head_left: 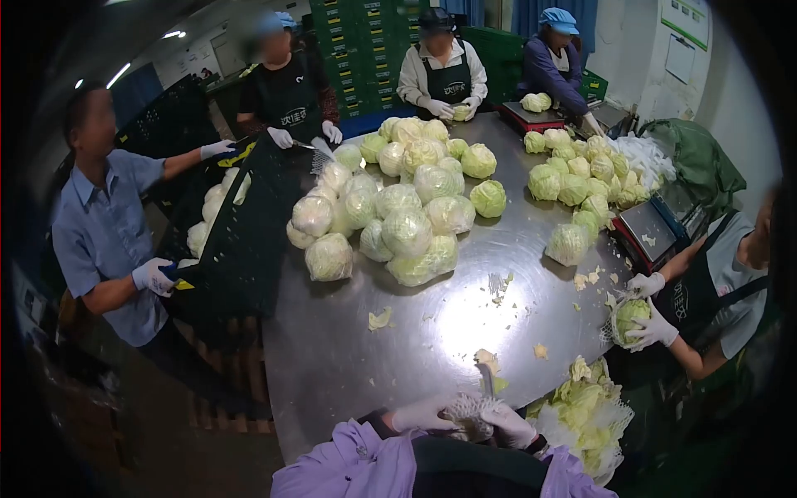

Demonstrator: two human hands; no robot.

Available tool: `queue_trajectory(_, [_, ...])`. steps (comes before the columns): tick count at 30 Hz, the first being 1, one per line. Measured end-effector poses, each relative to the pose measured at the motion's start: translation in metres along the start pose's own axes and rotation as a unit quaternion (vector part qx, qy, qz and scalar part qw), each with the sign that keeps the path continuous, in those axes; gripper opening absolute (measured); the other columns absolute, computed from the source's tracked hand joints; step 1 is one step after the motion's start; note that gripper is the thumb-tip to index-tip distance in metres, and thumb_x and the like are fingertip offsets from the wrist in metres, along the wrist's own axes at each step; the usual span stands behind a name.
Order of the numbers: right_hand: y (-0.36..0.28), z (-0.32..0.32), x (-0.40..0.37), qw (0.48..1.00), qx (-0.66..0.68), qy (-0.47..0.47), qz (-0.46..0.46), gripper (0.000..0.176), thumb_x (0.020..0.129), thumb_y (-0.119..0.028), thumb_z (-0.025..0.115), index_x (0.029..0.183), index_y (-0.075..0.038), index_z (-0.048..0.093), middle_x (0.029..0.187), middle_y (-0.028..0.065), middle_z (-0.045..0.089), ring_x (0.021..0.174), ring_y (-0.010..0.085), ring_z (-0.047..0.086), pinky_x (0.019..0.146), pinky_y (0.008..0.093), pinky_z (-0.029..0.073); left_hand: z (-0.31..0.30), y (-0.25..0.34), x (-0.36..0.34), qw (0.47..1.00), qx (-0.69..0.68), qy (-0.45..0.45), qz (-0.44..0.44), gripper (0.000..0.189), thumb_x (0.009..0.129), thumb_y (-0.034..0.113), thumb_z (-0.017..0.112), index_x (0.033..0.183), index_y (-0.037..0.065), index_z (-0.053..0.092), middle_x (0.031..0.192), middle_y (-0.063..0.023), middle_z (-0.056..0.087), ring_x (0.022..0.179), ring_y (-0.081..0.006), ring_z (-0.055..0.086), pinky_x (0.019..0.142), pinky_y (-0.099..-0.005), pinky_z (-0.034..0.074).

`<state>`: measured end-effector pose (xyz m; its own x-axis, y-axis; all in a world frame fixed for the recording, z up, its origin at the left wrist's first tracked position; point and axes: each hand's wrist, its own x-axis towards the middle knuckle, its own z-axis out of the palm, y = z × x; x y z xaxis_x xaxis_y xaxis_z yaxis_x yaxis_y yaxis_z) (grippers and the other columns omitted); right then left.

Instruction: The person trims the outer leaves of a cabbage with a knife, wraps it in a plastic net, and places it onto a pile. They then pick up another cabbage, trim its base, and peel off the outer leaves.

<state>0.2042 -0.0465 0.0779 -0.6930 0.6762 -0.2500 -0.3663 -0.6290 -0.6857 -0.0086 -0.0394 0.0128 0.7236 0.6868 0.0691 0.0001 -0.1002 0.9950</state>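
Observation:
Both of my hands wear white gloves and meet at the table's near edge, close to my body. My left hand [425, 413] is closed on a bunched white mesh net [467, 415]. From the other side my right hand [508, 423] closes on the same net, its fingers curled. A narrow grey blade-like strip [486, 378] stands up beside the right hand; its lower end is hidden. Scraps of cabbage leaf [488, 360] lie just beyond it on the metal table [365, 365].
A large pile of netted cabbages [407, 228] covers the table's middle; looser cabbages [573, 187] lie right. Scales [652, 232] stand at the right edge. A leaf-filled bag [581, 407] is at my right. One person tilts a dark crate [241, 241]; other people stand around the table.

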Motion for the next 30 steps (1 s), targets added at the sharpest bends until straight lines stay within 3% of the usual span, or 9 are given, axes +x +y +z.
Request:
queue_trajectory(3, [0.009,-0.025,-0.003,0.999,0.047,-0.013,-0.017,0.053,0.092,-0.022,0.054,0.136,0.004,0.038,0.132,0.0145,0.051,0.12,0.021,0.05,0.102,0.0349,0.039,0.004,-0.018,-0.007,0.964,-0.237,-0.022,-0.117,0.064,0.085,0.013,0.066,0.14,0.004,0.036,0.134,-0.0095,0.048,0.122,-0.0162,0.043,0.104,-0.033,0.035])
queue_trajectory(5, [0.031,-0.049,0.008,0.996,0.031,0.066,-0.053,0.047,0.095,-0.026,0.051,0.13,0.004,0.044,0.124,0.013,0.056,0.111,0.0203,0.056,0.096,0.0358,0.044,0.001,0.009,-0.001,0.977,-0.186,0.017,-0.1,0.056,0.086,0.008,0.064,0.136,0.003,0.041,0.133,-0.0093,0.049,0.119,-0.0155,0.046,0.102,-0.0319,0.038])
queue_trajectory(7, [0.021,-0.041,0.021,0.996,0.06,0.022,-0.062,0.038,0.096,-0.024,0.049,0.124,0.002,0.05,0.117,0.0113,0.06,0.107,0.0193,0.057,0.092,0.0333,0.046,0.0,0.024,0.003,0.983,-0.154,0.039,-0.089,0.05,0.086,0.008,0.063,0.132,0.003,0.046,0.13,-0.0104,0.053,0.118,-0.017,0.049,0.1,-0.0317,0.04])
queue_trajectory(9, [0.015,-0.037,0.03,0.997,-0.046,0.052,-0.026,0.032,0.095,-0.024,0.053,0.113,0.001,0.057,0.108,0.0062,0.061,0.096,0.0134,0.057,0.086,0.0284,0.045,0.003,0.014,0.008,0.977,0.08,0.191,-0.054,0.03,0.085,0.007,0.062,0.114,0.001,0.061,0.111,-0.012,0.064,0.106,-0.0214,0.059,0.091,-0.0315,0.046])
queue_trajectory(13, [0.0,-0.039,0.045,0.972,-0.219,0.082,-0.004,0.02,0.092,-0.022,0.058,0.089,-0.002,0.061,0.082,-0.0042,0.055,0.076,0.0052,0.048,0.07,0.0231,0.042,-0.011,0.023,0.004,0.957,0.109,0.263,-0.054,0.013,0.082,0.004,0.06,0.09,-0.002,0.069,0.088,-0.0117,0.069,0.083,-0.0225,0.066,0.077,-0.0303,0.051])
queue_trajectory(18, [-0.002,-0.048,0.055,0.957,-0.265,0.111,-0.021,0.017,0.091,-0.02,0.061,0.085,-0.004,0.06,0.077,-0.0058,0.052,0.073,0.0039,0.046,0.066,0.0231,0.041,-0.02,0.04,0.0,0.954,0.084,0.269,-0.099,0.012,0.083,0.004,0.059,0.089,-0.002,0.069,0.087,-0.0102,0.069,0.081,-0.0165,0.064,0.075,-0.0276,0.05])
queue_trajectory(24, [0.005,-0.041,0.077,0.862,-0.434,0.183,-0.188,0.017,0.086,-0.019,0.064,0.09,-0.003,0.06,0.077,0.0083,0.064,0.073,0.0182,0.063,0.064,0.0321,0.047,-0.015,0.058,0.009,0.894,-0.243,0.342,-0.156,0.015,0.088,0.004,0.053,0.094,-0.004,0.064,0.09,-0.0057,0.066,0.083,-0.0122,0.06,0.078,-0.0265,0.047])
queue_trajectory(26, [0.007,-0.042,0.081,0.705,-0.637,0.24,-0.197,0.017,0.081,-0.019,0.066,0.091,-0.006,0.06,0.079,0.0141,0.063,0.073,0.0297,0.063,0.064,0.0367,0.048,-0.02,0.048,0.001,0.896,-0.245,0.286,-0.236,0.02,0.092,0.011,0.05,0.094,-0.003,0.064,0.094,-0.0066,0.066,0.088,-0.0118,0.059,0.081,-0.0265,0.046])
queue_trajectory(30, [0.012,-0.055,0.087,0.702,-0.641,0.215,-0.223,0.018,0.079,-0.019,0.066,0.092,-0.009,0.06,0.079,0.0139,0.062,0.075,0.0334,0.061,0.066,0.0387,0.048,-0.018,-0.01,-0.024,0.874,-0.398,0.186,-0.21,0.028,0.096,0.02,0.047,0.104,-0.002,0.062,0.103,-0.0085,0.065,0.096,-0.0138,0.059,0.085,-0.0289,0.047])
